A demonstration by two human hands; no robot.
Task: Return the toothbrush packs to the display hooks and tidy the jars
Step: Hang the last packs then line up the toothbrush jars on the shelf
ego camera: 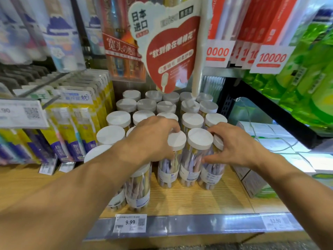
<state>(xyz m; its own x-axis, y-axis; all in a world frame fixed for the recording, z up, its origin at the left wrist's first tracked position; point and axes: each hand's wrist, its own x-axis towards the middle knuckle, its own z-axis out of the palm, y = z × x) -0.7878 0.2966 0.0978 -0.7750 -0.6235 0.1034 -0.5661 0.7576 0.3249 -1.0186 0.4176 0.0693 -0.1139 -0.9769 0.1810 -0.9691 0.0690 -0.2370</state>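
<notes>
Both hands are reaching into the white-lidded jars (pixel 198 152) standing near the wooden shelf's (pixel 207 197) front edge. The left hand (pixel 153 139) is curling its grip around a front jar's lid (pixel 177 141), while the right hand (pixel 236 145) is wrapping thumb and fingers around the rightmost jar (pixel 212 170). Toothbrush packs (pixel 72 123) are hanging toward the shelf's left edge, apart from both hands.
</notes>
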